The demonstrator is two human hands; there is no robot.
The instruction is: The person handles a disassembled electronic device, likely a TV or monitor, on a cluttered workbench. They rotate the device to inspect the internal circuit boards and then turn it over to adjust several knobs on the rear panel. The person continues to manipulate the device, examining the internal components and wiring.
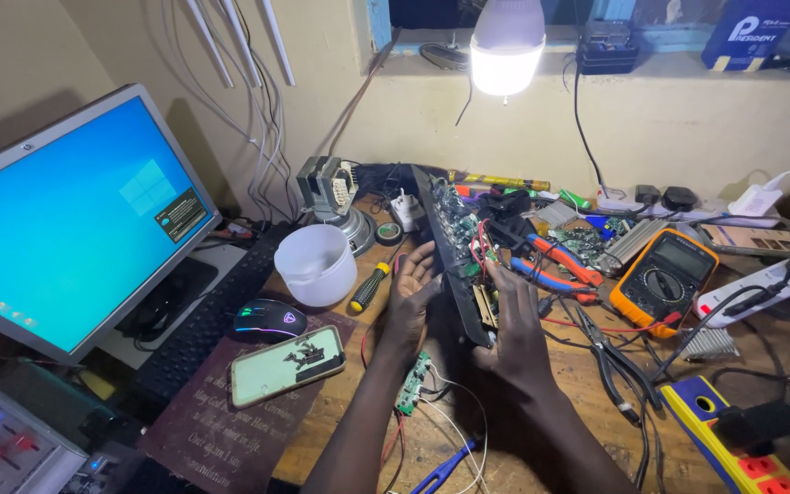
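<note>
Circuit board (454,252), long, dark and crowded with green components and red wires, stood on its edge at the centre of the wooden workbench (587,384), running from 12 o'clock down to 6 o'clock between the two hands. Left hand (411,297) lay flat against the board's bare underside at 9 o'clock, fingers spread wide and steadying it rather than closing round it. Right hand (516,334) pressed on the component side at 3 o'clock, fingers open and curled over the lower edge, so the board was pinched between both palms.

At 6 o'clock, just below the left wrist, a small green board (412,384) lay on the wood with white wires trailing from it. A yellow-handled screwdriver (368,287) sat near the left hand at 9 o'clock, beside a white plastic cup (315,264). Further out at 8 o'clock rested a phone (287,365) and a black mouse (270,320). At 3 o'clock, well apart from the right hand, an orange multimeter (663,279) lay face up, with black pliers (619,366) at 4 o'clock. A lit bulb (507,46) hung at 12 o'clock.
</note>
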